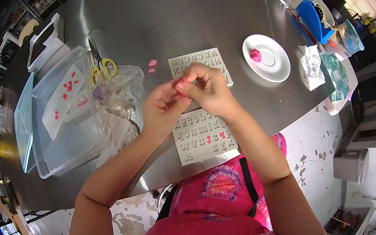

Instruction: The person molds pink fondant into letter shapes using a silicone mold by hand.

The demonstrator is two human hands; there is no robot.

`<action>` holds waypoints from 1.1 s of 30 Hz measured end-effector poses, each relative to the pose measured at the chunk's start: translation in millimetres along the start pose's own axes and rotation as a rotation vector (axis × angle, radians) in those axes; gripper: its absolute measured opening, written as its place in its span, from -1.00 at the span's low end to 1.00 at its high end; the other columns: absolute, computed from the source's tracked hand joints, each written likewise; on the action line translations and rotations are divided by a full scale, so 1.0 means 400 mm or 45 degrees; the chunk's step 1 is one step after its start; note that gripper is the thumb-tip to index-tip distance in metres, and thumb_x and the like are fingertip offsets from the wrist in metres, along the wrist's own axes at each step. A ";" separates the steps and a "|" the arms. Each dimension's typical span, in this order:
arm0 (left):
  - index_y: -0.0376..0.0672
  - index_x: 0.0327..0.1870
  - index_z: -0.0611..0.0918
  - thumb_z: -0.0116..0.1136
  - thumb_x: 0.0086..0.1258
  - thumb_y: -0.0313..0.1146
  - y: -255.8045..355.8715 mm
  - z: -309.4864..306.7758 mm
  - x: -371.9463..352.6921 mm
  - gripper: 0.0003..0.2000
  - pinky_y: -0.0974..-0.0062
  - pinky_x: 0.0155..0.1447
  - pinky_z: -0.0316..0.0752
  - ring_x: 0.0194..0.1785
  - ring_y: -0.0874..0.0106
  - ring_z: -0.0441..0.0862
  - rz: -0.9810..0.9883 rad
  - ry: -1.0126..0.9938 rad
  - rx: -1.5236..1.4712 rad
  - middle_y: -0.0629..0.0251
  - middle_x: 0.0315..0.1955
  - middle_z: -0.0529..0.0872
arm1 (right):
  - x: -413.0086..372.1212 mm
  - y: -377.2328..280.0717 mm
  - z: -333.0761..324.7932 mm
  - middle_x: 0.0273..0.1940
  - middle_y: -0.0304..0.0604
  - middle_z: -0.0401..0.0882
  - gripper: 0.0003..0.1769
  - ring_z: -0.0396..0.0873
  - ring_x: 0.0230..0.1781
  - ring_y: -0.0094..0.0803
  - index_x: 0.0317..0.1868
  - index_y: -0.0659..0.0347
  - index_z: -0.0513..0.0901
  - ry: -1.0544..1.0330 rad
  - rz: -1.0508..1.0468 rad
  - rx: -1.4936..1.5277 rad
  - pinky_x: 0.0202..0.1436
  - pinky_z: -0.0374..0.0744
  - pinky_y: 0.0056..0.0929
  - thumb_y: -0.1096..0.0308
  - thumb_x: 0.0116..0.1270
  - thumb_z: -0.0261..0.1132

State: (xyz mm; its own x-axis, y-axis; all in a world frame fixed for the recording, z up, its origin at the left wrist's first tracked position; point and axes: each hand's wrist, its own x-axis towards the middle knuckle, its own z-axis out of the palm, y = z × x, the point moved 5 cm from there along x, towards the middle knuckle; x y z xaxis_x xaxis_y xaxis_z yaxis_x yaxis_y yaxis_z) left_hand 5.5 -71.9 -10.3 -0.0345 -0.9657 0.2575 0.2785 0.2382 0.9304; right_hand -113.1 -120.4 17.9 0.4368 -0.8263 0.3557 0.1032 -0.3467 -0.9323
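Observation:
My left hand (163,107) and my right hand (206,89) meet above a steel table (163,14), fingertips pinched together on a small pink piece of clay (182,93). Directly below them lies a grey letter mould (200,135) with a few pink-filled letters. A second letter mould (200,62) lies just beyond the hands, partly hidden by my right hand. Two small pink clay bits (152,65) rest on the table to its left.
A white plate (273,64) holding a pink clay lump (255,55) sits far right. A clear plastic tray (62,120) with pink letters on white card is at left, next to yellow-handled scissors (102,63) and a crumpled plastic bag (122,97). A blue tape dispenser (314,20) stands at the back right.

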 end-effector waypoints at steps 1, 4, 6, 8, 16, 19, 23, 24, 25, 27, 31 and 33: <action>-0.30 0.16 0.46 0.11 0.39 -0.48 -0.002 -0.003 -0.001 -0.67 0.56 0.00 0.57 -0.08 0.49 0.62 0.016 0.016 0.058 0.21 -0.12 0.66 | -0.001 0.000 0.000 -0.32 -0.26 0.55 -0.87 0.45 -0.37 -0.64 -0.39 0.29 0.52 0.002 0.002 0.001 -0.29 0.45 -0.60 0.48 0.29 0.30; -0.30 0.16 0.45 0.11 0.39 -0.50 0.003 -0.001 0.001 -0.67 0.59 -0.07 0.57 -0.12 0.51 0.63 0.010 0.056 0.096 0.19 -0.15 0.67 | -0.001 0.005 0.004 -0.33 -0.27 0.56 -0.84 0.47 -0.35 -0.64 -0.43 0.28 0.51 -0.006 0.076 0.099 -0.24 0.45 -0.59 0.48 0.28 0.31; -0.30 0.18 0.43 0.10 0.40 -0.50 0.007 -0.007 0.000 -0.66 0.61 -0.13 0.57 -0.16 0.52 0.64 -0.010 0.082 0.080 0.18 -0.17 0.67 | 0.001 0.007 0.007 -0.32 -0.23 0.57 -0.89 0.50 -0.36 -0.62 -0.38 0.33 0.57 0.051 0.083 0.065 -0.29 0.48 -0.59 0.48 0.30 0.29; -0.28 0.24 0.33 0.05 0.42 -0.49 0.009 -0.017 -0.002 -0.61 0.64 -0.24 0.55 -0.30 0.55 0.60 -0.051 0.037 0.057 0.17 -0.25 0.66 | -0.002 0.003 0.017 -0.32 -0.21 0.57 -0.90 0.50 -0.38 -0.61 -0.30 0.36 0.60 0.040 0.142 0.193 -0.33 0.49 -0.59 0.47 0.32 0.27; -0.18 0.32 0.06 -0.03 0.48 -0.39 0.010 0.003 -0.007 -0.51 0.66 -0.25 0.52 -0.38 0.58 0.53 -0.084 0.057 -0.061 0.23 -0.38 0.61 | -0.006 -0.016 0.034 -0.29 -0.13 0.60 -0.79 0.52 -0.44 -0.54 -0.14 0.41 0.64 -0.177 0.246 0.361 -0.39 0.53 -0.58 0.41 0.37 0.22; -0.18 0.33 0.03 -0.04 0.49 -0.35 -0.007 0.005 -0.005 -0.49 0.61 -0.20 0.55 -0.32 0.56 0.55 -0.149 -0.041 -0.026 0.20 -0.32 0.61 | 0.002 -0.030 0.015 -0.33 -0.12 0.61 -0.79 0.51 -0.43 -0.53 -0.27 0.41 0.67 -0.100 -0.030 -0.037 -0.38 0.51 -0.55 0.39 0.35 0.24; -0.17 0.35 -0.02 -0.05 0.50 -0.34 0.002 0.028 -0.008 -0.46 0.57 -0.16 0.56 -0.26 0.53 0.59 -0.132 -0.066 -0.127 0.16 -0.25 0.63 | 0.004 -0.042 0.009 -0.40 -0.15 0.59 -0.76 0.50 -0.44 -0.55 -0.39 0.38 0.67 -0.019 -0.211 -0.193 -0.38 0.49 -0.54 0.35 0.33 0.26; -0.17 0.35 -0.02 -0.05 0.50 -0.34 0.008 0.033 -0.008 -0.46 0.57 -0.16 0.56 -0.26 0.53 0.59 -0.131 -0.064 -0.126 0.16 -0.25 0.63 | 0.004 -0.045 0.010 -0.41 -0.17 0.58 -0.75 0.49 -0.46 -0.55 -0.41 0.37 0.67 -0.015 -0.169 -0.174 -0.38 0.49 -0.55 0.34 0.34 0.26; -0.17 0.34 -0.02 -0.06 0.50 -0.35 0.018 0.038 -0.008 -0.48 0.58 -0.18 0.56 -0.25 0.52 0.60 -0.097 -0.073 -0.111 0.13 -0.22 0.63 | 0.001 -0.056 0.011 -0.41 -0.17 0.58 -0.75 0.49 -0.46 -0.55 -0.41 0.37 0.67 -0.017 -0.170 -0.171 -0.38 0.49 -0.55 0.34 0.34 0.26; -0.17 0.33 -0.01 -0.06 0.50 -0.36 0.023 0.036 -0.011 -0.49 0.59 -0.20 0.55 -0.25 0.51 0.61 -0.064 -0.084 -0.095 0.11 -0.19 0.62 | -0.011 -0.040 0.023 -0.43 -0.20 0.57 -0.68 0.49 -0.49 -0.55 -0.35 0.36 0.68 -0.148 0.212 0.047 -0.36 0.50 -0.55 0.25 0.40 0.19; -0.16 0.29 0.04 -0.06 0.50 -0.38 0.007 0.008 -0.011 -0.54 0.60 -0.24 0.53 -0.32 0.54 0.57 -0.057 -0.091 -0.007 0.14 -0.24 0.60 | -0.010 -0.008 0.022 -0.40 -0.18 0.59 -0.61 0.49 -0.55 -0.55 -0.23 0.39 0.67 -0.232 0.377 0.250 -0.39 0.51 -0.56 0.18 0.46 0.09; -0.16 0.28 0.05 -0.06 0.50 -0.40 0.006 0.008 -0.008 -0.55 0.60 -0.26 0.53 -0.35 0.56 0.55 -0.059 -0.084 0.016 0.17 -0.28 0.60 | -0.009 -0.006 0.031 -0.37 -0.15 0.61 -0.55 0.52 -0.54 -0.55 -0.10 0.43 0.62 -0.292 0.385 0.490 -0.40 0.52 -0.55 0.14 0.49 0.03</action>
State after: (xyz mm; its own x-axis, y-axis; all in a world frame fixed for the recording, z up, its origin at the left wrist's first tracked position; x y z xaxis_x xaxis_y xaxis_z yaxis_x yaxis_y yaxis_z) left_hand 3.0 -67.9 -8.1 -0.1105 -0.9668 0.2302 0.2630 0.1950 0.9449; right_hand -103.9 -111.0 17.9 0.6773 -0.7309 0.0841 0.2437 0.1149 -0.9630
